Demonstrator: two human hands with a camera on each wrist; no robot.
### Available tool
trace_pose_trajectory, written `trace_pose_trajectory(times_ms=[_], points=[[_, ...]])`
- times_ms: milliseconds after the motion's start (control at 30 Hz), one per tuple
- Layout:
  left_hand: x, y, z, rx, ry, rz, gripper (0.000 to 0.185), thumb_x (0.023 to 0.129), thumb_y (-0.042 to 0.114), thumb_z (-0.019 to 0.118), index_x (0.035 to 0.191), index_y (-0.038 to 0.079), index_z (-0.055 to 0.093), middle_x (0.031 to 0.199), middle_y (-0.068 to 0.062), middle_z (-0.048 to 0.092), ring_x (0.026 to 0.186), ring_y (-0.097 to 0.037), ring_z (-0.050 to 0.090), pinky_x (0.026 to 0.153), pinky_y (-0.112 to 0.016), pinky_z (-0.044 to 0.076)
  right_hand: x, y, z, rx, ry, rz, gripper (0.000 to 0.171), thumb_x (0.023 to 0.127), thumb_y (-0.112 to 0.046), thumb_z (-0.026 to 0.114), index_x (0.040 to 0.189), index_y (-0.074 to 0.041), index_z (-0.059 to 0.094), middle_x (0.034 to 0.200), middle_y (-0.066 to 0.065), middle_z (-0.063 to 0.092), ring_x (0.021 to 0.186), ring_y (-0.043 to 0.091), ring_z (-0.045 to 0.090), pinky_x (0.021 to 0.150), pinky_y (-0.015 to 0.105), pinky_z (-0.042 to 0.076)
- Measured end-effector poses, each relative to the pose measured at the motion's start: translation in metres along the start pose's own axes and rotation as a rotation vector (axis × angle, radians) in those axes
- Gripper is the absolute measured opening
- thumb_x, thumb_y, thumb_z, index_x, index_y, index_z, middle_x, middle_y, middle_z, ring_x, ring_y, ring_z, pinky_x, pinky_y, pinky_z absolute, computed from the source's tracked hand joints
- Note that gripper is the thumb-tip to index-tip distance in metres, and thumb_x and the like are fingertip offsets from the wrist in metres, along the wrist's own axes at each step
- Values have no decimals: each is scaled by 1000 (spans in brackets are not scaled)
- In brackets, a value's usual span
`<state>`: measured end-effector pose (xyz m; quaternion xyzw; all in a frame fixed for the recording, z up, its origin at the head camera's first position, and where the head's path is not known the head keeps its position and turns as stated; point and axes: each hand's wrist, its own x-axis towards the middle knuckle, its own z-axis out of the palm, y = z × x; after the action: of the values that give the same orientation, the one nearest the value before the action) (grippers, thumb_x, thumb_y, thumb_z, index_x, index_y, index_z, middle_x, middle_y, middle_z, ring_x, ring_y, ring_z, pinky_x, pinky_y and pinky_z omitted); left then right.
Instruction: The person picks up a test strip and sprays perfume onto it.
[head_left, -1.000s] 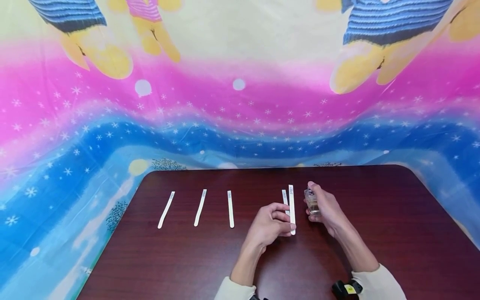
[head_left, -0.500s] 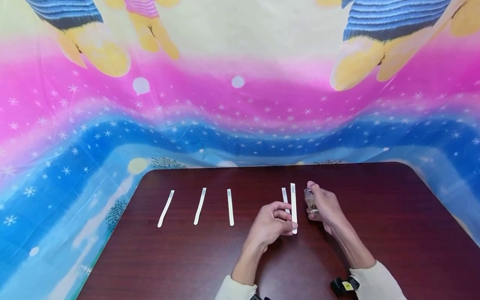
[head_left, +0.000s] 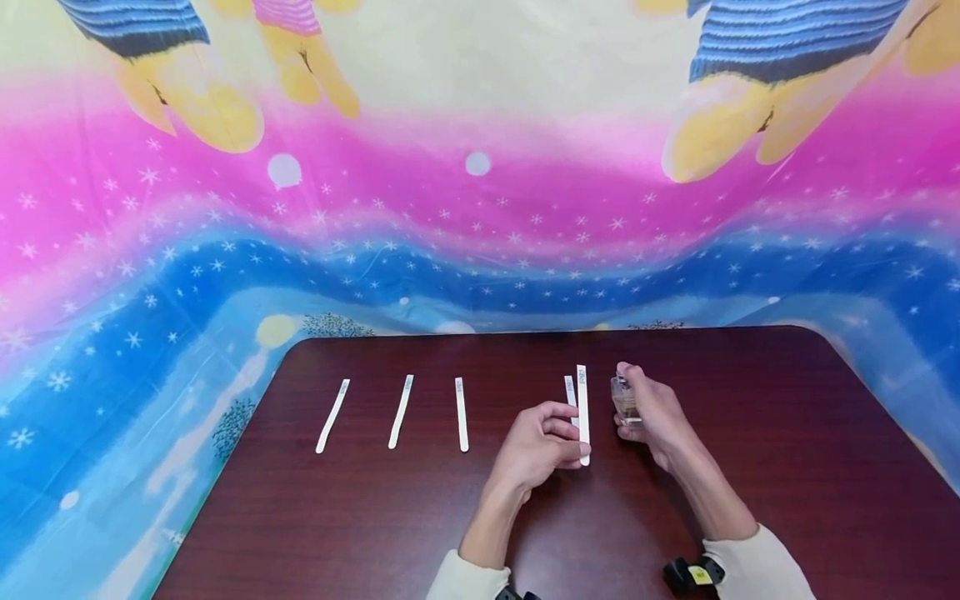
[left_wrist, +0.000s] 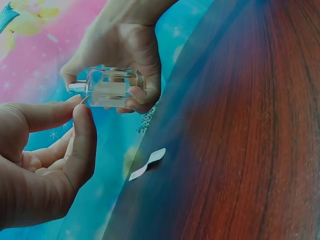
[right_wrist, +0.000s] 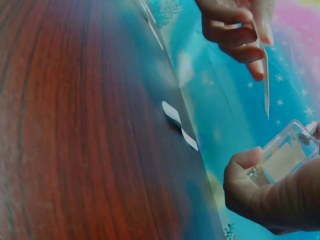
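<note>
At lower centre of the head view, above the table [head_left: 750, 433], the right hand [head_left: 660, 421] grips a glass bottle [head_left: 624, 400], nozzle end toward the strip [head_left: 582, 412] just left of it, which the left hand [head_left: 536, 450] pinches upright by its lower end, long axis vertical in frame.

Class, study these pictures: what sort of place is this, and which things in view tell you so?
Probably a home-style tabletop set up for perfume testing: a dark wooden table against a cartoon-print cloth backdrop, white paper strips laid in a row, and a small clear perfume bottle.
</note>
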<state>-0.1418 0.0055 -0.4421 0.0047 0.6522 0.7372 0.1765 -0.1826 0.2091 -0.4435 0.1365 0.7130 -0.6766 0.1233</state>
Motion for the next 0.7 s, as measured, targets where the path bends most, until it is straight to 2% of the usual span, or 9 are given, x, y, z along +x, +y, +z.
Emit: trace_pose_trajectory(times_ms=[200,300,500,700], points=[[0,1,-3,1,5,1,47,84,-17,77,128,-2,69,88,-4,66,70,-13,68,67,-29,66,-2,-3,0,38,-50,-2,63,109,-63,43,125,-3,51,97,2,58,80,15,60,65,26,58],[1,0,-4,3,7,2,47,84,-17,77,128,-3,68,90,-8,68,71,-13,69,68,-30,67,-3,-3,0,69,-54,-11,60,108,-65,45,119,-6,54,101,1,59,79,14,60,66,26,57],[3,-1,-7,-2,4,10,46,85,-18,75,129,-6,67,96,-16,71,72,-13,69,68,-27,66,-4,-3,-1,75,-63,-35,64,109,-64,45,127,-4,54,106,1,61,78,12,61,66,25,58],[5,-2,-11,6,14,9,47,85,-17,76,130,-6,67,92,-10,70,71,-12,69,68,-27,66,-4,-3,-2,70,-66,-43,65,109,-64,44,131,-3,52,105,0,61,78,12,62,66,25,59]])
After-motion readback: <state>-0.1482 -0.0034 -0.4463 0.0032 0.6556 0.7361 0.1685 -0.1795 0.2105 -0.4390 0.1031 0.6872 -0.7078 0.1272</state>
